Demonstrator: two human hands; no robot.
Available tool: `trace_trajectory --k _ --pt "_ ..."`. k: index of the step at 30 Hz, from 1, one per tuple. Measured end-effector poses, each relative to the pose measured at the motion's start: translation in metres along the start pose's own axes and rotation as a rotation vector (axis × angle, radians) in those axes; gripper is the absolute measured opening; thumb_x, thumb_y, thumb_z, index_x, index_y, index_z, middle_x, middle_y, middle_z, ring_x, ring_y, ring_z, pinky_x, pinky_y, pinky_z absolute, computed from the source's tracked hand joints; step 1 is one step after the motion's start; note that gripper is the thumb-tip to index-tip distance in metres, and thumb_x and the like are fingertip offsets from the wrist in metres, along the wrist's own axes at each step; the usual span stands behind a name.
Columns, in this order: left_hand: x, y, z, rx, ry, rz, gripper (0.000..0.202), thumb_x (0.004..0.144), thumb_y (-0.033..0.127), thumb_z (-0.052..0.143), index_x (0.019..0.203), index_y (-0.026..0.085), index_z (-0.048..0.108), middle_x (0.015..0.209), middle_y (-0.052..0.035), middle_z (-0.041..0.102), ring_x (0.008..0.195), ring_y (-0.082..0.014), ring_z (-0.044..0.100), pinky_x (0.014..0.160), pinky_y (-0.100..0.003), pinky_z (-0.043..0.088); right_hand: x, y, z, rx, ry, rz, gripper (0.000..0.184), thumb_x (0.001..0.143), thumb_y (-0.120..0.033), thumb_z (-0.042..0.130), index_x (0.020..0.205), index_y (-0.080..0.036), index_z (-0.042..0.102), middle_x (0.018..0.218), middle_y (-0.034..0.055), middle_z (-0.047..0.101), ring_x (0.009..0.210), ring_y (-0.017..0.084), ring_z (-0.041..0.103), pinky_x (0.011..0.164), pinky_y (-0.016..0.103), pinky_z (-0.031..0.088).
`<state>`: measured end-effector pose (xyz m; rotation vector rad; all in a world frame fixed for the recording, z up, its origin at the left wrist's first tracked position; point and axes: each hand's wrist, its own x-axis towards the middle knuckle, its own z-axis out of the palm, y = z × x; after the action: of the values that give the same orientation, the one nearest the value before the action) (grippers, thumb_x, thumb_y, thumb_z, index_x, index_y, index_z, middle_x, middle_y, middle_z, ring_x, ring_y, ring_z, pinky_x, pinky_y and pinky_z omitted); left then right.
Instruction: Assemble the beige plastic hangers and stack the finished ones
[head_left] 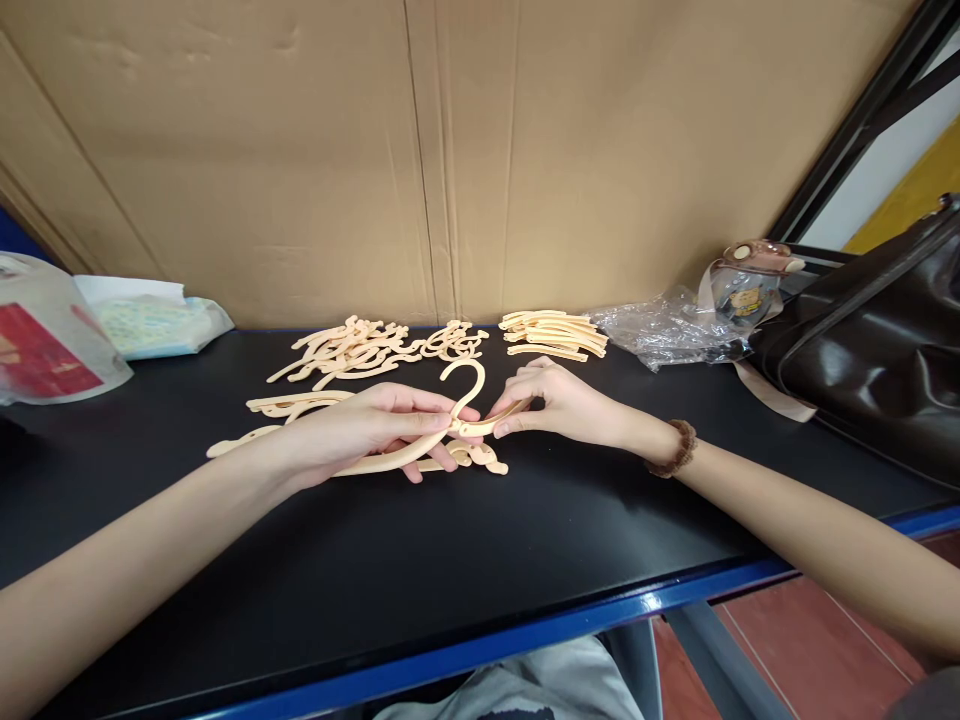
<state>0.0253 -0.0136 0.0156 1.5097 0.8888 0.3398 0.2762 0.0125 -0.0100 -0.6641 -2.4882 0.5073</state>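
A cream plastic clothes hanger (405,456) with a curved hook is held above the black table (465,580). My left hand (382,430) grips it near the hook's base, thumb on top and fingers beneath. My right hand (551,400) pinches the right arm of the same hanger close to the central joint. Other cream hanger pieces (270,404) lie under and behind my left hand, partly hidden by it. Behind my hands are a pile of hanger arms (349,350), a small heap of hooks (455,341) and a stack of slim curved strips (555,333).
A cardboard sheet (300,150) stands upright along the back. At left are a white plastic container (60,330) and a soft packet (161,325). Crumpled clear plastic (667,330), a transparent cup (746,290) and a dark leather bag (877,330) sit at right.
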Motion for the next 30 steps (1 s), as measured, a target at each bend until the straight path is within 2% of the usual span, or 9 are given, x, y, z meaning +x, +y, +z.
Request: trace_trajectory --k 5,11,17,24,30 --pt "0.000 0.000 0.001 0.013 0.008 -0.019 0.036 0.087 0.041 0.061 0.120 0.028 0.065 0.106 -0.0067 0.072 0.098 -0.0202 0.067 0.062 -0.017 0.053 0.000 -0.001 0.003 -0.018 0.019 0.005 0.023 0.084 -0.042 0.065 0.085 -0.021 0.073 0.075 -0.0021 0.070 0.067 0.011 0.057 0.080 0.028 0.033" --pt "0.000 0.002 0.004 0.101 0.035 -0.008 0.035 0.087 0.042 0.061 0.117 0.025 0.067 0.099 -0.0067 0.074 0.095 -0.0194 0.068 0.065 -0.018 0.054 0.000 0.003 0.008 -0.022 0.008 0.021 0.026 0.085 -0.045 0.063 0.083 -0.020 0.071 0.079 -0.0025 0.072 0.069 0.011 0.058 0.082 0.029 0.030" --pt "0.002 0.001 0.003 0.057 0.045 -0.009 0.036 0.085 0.040 0.064 0.118 0.024 0.066 0.098 -0.0077 0.074 0.094 -0.0204 0.069 0.064 -0.019 0.055 -0.001 0.005 0.011 -0.023 -0.011 0.049 0.029 0.088 -0.048 0.058 0.086 -0.021 0.071 0.081 -0.0033 0.071 0.070 0.011 0.056 0.086 0.030 0.027" --pt "0.002 -0.002 0.003 0.008 0.071 -0.008 0.034 0.084 0.039 0.066 0.114 0.025 0.068 0.093 -0.0055 0.075 0.091 -0.0187 0.069 0.062 -0.017 0.053 -0.001 0.007 0.014 0.003 -0.022 0.087 0.029 0.089 -0.047 0.058 0.086 -0.021 0.071 0.076 -0.0039 0.069 0.067 0.011 0.053 0.086 0.030 0.028" --pt "0.002 -0.002 0.003 -0.012 0.125 -0.034 0.036 0.082 0.038 0.068 0.115 0.023 0.067 0.093 -0.0067 0.075 0.091 -0.0205 0.069 0.063 -0.020 0.053 -0.001 0.009 0.016 0.010 -0.015 0.116 0.033 0.089 -0.049 0.056 0.085 -0.020 0.072 0.073 -0.0021 0.069 0.066 0.011 0.052 0.079 0.027 0.033"
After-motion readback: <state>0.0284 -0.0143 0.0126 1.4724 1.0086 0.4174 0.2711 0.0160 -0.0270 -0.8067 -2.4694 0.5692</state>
